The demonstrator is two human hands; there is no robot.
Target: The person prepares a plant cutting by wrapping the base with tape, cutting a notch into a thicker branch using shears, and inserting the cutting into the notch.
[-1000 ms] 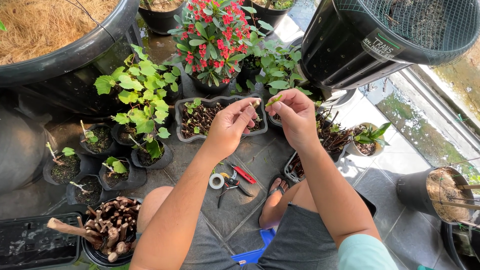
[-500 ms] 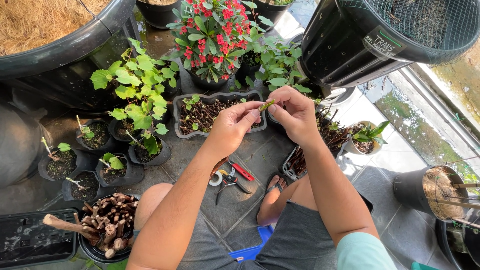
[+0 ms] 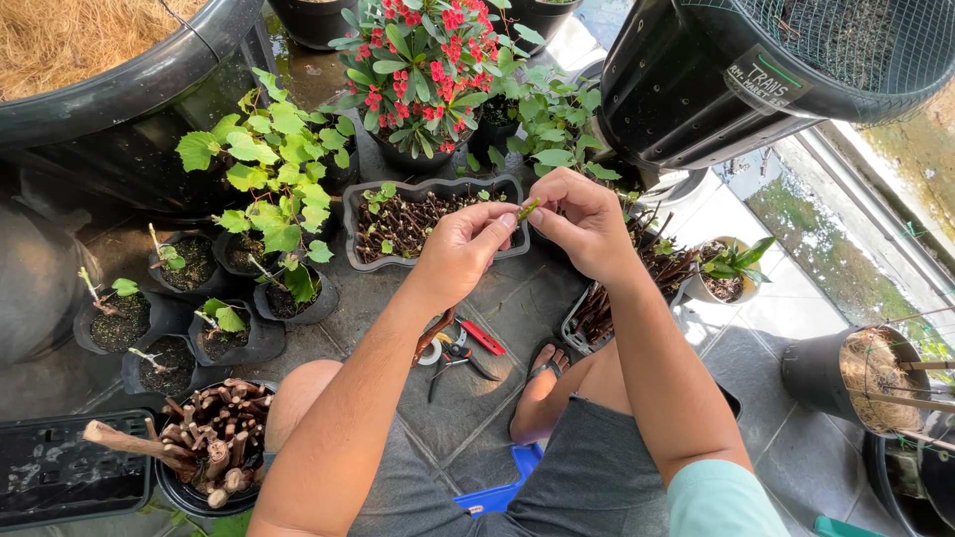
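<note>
A small green cutting (image 3: 528,208) sits pinched between the fingertips of both hands, held up in the air just above the near edge of a grey tray (image 3: 350,221). The left hand (image 3: 466,249) is closed on its lower end, and the right hand (image 3: 579,221) is closed on its top, so the little piece stays steady and close to the eyes. The tray below is full of dark soil and short brown sticks, a few with tiny leaves, so it is handy right under the hands. On the floor between the knees lie red-handled snips (image 3: 460,348) and a roll of white tape (image 3: 430,353), both within easy reach. To the right, another tray of brown sticks (image 3: 597,313) rests beside the person's sandalled foot (image 3: 542,383). To the left stand small black pots (image 3: 224,333) with young leafy plants, set close together, and a black pot of cut stumps (image 3: 214,447) near the left knee. Behind the tray grows a plant with red flowers (image 3: 423,60). A big black pot (image 3: 716,80) leans at the top right. The person sits low on a blue stool (image 3: 502,492) on the tiled floor (image 3: 776,338).
</note>
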